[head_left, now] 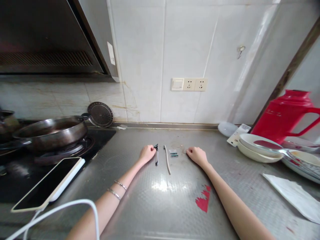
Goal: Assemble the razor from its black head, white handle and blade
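My left hand (pixel 147 154) rests on the metal counter with its fingers curled closed. Right beside its knuckles lies a razor (pixel 157 156) with a black head and a silvery handle; whether the fingers touch it I cannot tell. To the right of that is a slim, slightly bent white stick with a small head (pixel 167 160). Two small dark and teal strips in clear plastic (pixel 173 153) lie further right, too small to name surely. My right hand (pixel 196 155) is a loose fist on the counter, apart from these things, with nothing seen in it.
A pan (pixel 53 135) stands on the gas stove at left, with a phone (pixel 48 183) and white cable in front. Stacked bowls (pixel 260 151), a red thermos jug (pixel 282 115) and white paper (pixel 292 195) are at right. A torn red patch (pixel 203 200) marks the counter.
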Available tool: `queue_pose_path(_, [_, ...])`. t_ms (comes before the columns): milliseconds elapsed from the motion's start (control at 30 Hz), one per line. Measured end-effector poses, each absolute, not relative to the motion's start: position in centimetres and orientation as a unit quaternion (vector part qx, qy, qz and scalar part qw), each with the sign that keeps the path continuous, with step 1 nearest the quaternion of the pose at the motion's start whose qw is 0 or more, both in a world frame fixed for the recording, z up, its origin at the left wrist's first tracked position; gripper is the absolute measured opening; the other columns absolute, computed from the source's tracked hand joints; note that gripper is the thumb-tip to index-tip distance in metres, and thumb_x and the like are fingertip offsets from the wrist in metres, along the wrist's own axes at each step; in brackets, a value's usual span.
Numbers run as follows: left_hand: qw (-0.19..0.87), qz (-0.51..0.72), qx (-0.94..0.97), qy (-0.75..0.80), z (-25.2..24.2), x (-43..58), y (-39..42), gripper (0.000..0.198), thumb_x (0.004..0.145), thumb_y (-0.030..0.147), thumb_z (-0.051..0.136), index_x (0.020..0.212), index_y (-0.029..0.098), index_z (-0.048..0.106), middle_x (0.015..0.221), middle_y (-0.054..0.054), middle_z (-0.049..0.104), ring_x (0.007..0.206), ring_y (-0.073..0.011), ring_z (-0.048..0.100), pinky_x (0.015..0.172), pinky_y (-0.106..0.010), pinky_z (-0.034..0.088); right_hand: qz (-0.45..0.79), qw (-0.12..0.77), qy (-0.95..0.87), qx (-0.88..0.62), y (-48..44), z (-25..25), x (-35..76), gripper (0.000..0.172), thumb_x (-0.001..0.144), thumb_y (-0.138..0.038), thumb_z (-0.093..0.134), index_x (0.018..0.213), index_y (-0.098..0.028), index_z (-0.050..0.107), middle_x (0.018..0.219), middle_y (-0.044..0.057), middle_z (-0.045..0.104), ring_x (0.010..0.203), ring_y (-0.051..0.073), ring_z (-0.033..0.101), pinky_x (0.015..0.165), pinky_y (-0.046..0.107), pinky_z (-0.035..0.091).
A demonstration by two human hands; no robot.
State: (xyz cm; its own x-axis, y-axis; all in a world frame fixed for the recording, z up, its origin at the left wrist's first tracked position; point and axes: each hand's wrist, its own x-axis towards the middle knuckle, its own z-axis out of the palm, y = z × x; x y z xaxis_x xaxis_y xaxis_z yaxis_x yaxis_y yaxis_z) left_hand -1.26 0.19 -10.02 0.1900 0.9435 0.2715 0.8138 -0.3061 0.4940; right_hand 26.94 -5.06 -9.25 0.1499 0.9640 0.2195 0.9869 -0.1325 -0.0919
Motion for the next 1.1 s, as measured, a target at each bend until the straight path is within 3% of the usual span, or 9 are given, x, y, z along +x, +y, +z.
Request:
queue_pose_path(233, [0.101,0.249,0.764,0.587,-9.7,-1.2,-0.2,0.025,0.078,0.029,0.043,0.068,0.017,0.063,0.068,-0.006,0.065,0.061,-0.0143,0.054,0.057,-0.023,0.031,-0.054,0.098,-0.652,-0.75,-5.1,-9.3,27.0,0.039,0.084,-0.038,0.036,0.07,-0.019,0.067,0.077,0.009,0.068,0.073,0.018,0.062,0.054,0.022,0.031])
queue_pose_path(433, [0.075,0.171,0.781,0.595,-7.7,0.2,-1.2,0.045,0.073,0.057,0.046,0.063,0.016,0.061,0.066,-0.012,0.065,0.069,-0.0231,0.061,0.065,-0.029,0.037,-0.054,0.097,-0.649,-0.753,-5.1,-9.2,26.8,0.038,0.084,-0.036,0.035,0.072,-0.02,0.067,0.078,0.009,0.068,0.073,0.018,0.062,0.054,0.022,0.031])
queue_pose_path(600, [0.098,0.162,0.786,0.589,-7.2,0.9,-1.3,0.024,0.067,0.034,0.055,0.051,0.016,0.053,0.059,-0.01,0.061,0.068,-0.0251,0.062,0.061,-0.029,0.038,-0.042,0.094,-0.645,-0.758,-5.1,-9.1,26.8,0.038,0.084,-0.036,0.035,0.073,-0.02,0.068,0.08,0.009,0.068,0.074,0.019,0.061,0.055,0.023,0.032])
queue_pose_path(733, [0.283,0.254,0.711,0.592,-6.9,0.6,-0.5,0.024,0.063,0.023,0.056,0.044,0.016,0.044,0.047,-0.003,0.053,0.059,-0.02,0.06,0.054,-0.025,0.038,-0.044,0.098,-0.645,-0.756,-5.1,-9.1,26.8,0.037,0.083,-0.035,0.035,0.073,-0.02,0.068,0.08,0.009,0.068,0.074,0.019,0.061,0.055,0.023,0.032])
queue_pose_path(800, [0.392,0.29,0.659,0.573,-6.4,0.4,-0.2,0.021,0.067,0.023,0.054,0.049,0.015,0.046,0.047,-0.002,0.053,0.053,-0.0162,0.059,0.051,-0.023,0.04,-0.044,0.099,-0.646,-0.756,-5.1,-9.1,26.7,0.038,0.083,-0.035,0.035,0.073,-0.02,0.068,0.079,0.009,0.068,0.073,0.019,0.061,0.055,0.023,0.032])
queue_pose_path(1000, [0.591,0.364,0.506,0.512,-5.1,0.0,-0.6,0.01,0.076,0.021,0.047,0.069,0.014,0.05,0.055,-0.004,0.061,0.046,-0.0119,0.057,0.051,-0.025,0.047,-0.037,0.089,-0.644,-0.759,-5.3,-8.8,26.6,0.038,0.083,-0.035,0.035,0.076,-0.021,0.069,0.082,0.01,0.068,0.076,0.019,0.061,0.057,0.023,0.034])
queue_pose_path(1100, [0.65,0.388,0.431,0.492,-5.3,-0.2,-0.8,0.009,0.077,0.019,0.05,0.072,0.012,0.054,0.049,0.0,0.054,0.036,-0.0069,0.046,0.039,-0.019,0.039,-0.037,0.087,-0.643,-0.76,-5.3,-8.7,26.6,0.038,0.084,-0.035,0.035,0.077,-0.021,0.069,0.083,0.01,0.068,0.077,0.019,0.061,0.057,0.023,0.034])
